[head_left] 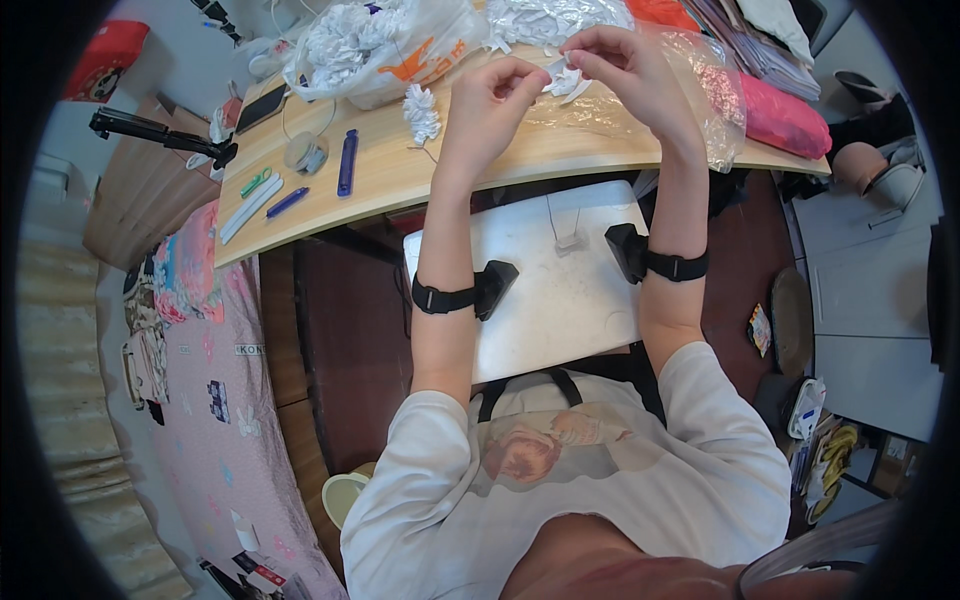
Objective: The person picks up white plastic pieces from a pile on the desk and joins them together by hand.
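Above the far part of the table, a small white ribbon-like piece (572,84) is pinched between my two hands. My left hand (492,108) is closed, thumb and forefinger meeting at its left end. From the other side, my right hand (622,78) grips its upper part, also with thumb and forefinger. Whether the piece is paper or cloth I cannot tell. Just left of my left hand, a ruffled white flower-like bundle (421,113) with a thin stem lies on the table. Behind it stands a plastic bag (432,60) full of similar white ruffled pieces.
On the wooden table (385,180) lie a blue tube-shaped tool (347,162), a blue pen (288,202), green-handled scissors (256,181), a small round jar (306,152) and a phone (262,108). Clear plastic wrap (715,110) and a pink roll (785,118) are at right. A white board (540,290) sits below.
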Demonstrator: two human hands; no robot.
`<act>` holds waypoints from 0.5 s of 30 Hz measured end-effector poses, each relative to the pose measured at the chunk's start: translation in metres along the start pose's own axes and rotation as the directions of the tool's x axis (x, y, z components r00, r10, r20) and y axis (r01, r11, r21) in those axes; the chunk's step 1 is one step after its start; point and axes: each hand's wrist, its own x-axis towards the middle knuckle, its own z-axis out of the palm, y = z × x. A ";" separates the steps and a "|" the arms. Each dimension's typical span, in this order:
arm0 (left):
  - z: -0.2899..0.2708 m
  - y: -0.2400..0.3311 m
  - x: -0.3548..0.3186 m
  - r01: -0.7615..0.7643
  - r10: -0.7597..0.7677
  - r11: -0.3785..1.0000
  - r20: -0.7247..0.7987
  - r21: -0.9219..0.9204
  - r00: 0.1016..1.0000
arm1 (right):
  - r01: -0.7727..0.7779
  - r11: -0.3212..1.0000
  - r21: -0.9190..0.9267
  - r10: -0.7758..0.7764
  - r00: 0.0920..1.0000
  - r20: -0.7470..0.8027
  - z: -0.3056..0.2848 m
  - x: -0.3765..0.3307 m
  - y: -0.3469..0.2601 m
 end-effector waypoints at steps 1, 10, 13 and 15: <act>0.000 -0.001 0.000 0.000 0.000 1.000 0.001 0.000 1.000 | 0.005 1.000 -0.004 -0.005 0.999 -0.035 -0.001 0.000 0.001; 0.001 0.002 0.001 0.016 0.014 0.983 -0.164 0.181 0.986 | 0.030 0.999 -0.043 -0.033 0.997 -0.063 0.005 0.001 -0.006; 0.002 0.001 0.000 -0.024 0.062 0.973 -0.156 0.230 0.986 | 0.048 0.998 -0.040 -0.049 0.998 -0.039 0.011 0.002 -0.008; 0.004 0.001 0.001 -0.053 0.081 0.977 -0.129 0.204 0.988 | 0.059 0.997 -0.042 -0.061 0.998 -0.032 0.015 0.002 -0.009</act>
